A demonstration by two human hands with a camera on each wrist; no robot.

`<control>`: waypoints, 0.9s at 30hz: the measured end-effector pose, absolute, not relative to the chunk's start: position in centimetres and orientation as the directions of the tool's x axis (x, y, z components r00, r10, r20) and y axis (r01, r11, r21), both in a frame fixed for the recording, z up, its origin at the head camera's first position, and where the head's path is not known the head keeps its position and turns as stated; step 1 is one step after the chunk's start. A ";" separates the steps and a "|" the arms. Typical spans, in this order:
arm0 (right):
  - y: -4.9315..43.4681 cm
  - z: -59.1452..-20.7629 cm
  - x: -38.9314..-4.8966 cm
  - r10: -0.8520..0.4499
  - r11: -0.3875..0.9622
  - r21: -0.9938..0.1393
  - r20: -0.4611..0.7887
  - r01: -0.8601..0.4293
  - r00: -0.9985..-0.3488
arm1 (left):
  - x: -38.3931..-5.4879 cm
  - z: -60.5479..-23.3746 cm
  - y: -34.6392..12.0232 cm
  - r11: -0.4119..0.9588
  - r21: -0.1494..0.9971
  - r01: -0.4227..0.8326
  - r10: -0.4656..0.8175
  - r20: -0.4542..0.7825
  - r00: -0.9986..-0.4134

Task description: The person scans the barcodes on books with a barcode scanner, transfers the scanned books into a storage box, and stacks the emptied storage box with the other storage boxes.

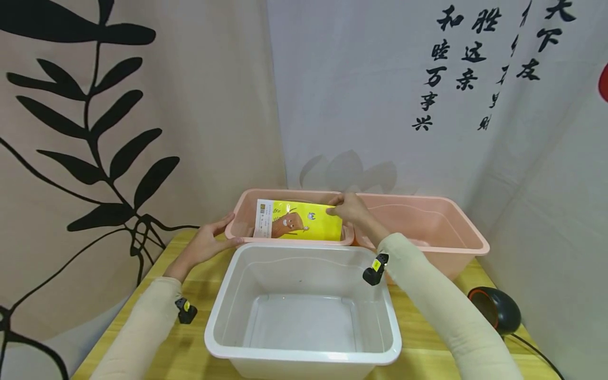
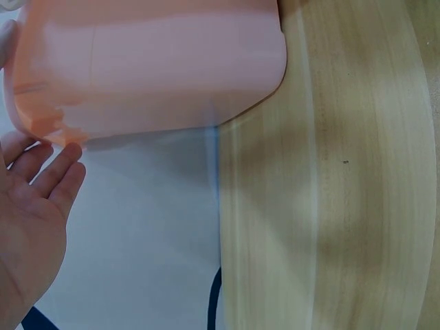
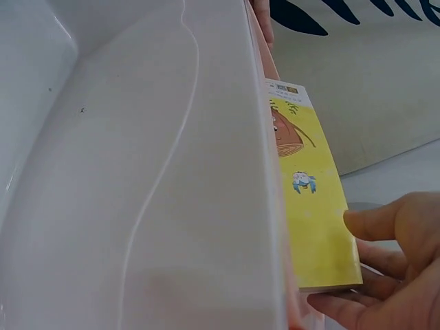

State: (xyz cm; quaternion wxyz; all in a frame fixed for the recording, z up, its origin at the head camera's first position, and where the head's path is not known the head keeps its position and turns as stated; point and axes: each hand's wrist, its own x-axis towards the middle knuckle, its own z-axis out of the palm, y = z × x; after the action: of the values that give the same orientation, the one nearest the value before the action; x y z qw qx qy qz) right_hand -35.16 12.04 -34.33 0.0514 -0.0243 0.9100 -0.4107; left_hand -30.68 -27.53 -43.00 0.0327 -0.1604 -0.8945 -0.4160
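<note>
A yellow picture book [image 1: 311, 221] with a brown cartoon figure and a white strip on its cover stands tilted in the left pink bin [image 1: 244, 203]. My right hand [image 1: 352, 208] pinches the book at its upper right corner. The right wrist view shows the thumb on the book's cover [image 3: 316, 234] and the other fingers behind and under its edge. Against the left end of that same bin rests my left hand [image 1: 206, 244]. In the left wrist view, its fingertips [image 2: 65, 155] touch the bin's outer wall [image 2: 158, 69], fairly straight.
A white bin [image 1: 304, 356] stands in front of the pink ones, nearest me. Another pink bin [image 1: 467, 237] is at the right. A black round lamp-like object [image 1: 505, 311] with a cord sits at the right edge of the wooden table [image 1: 199, 327]. Cloth curtains hang behind.
</note>
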 end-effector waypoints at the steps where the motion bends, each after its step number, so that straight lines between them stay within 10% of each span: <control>1: 12.1 -34.3 -35.2 -0.096 0.666 -0.746 -0.074 -0.009 -0.993 | -30.7 -43.0 -27.5 0.605 0.731 0.316 0.261 0.193 -0.946; 27: 17.9 -31.4 -30.4 -0.297 0.473 -0.851 0.091 -0.229 -0.950 | -30.7 -42.6 -27.4 0.640 0.697 0.322 0.267 0.191 -0.945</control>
State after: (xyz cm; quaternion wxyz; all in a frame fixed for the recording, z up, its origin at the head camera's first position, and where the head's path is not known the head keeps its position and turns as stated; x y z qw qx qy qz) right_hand -30.45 17.86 -31.37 0.0349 -0.1534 0.8574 -0.4899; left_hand -30.66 -27.40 -42.64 0.0350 -0.1629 -0.9050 -0.3915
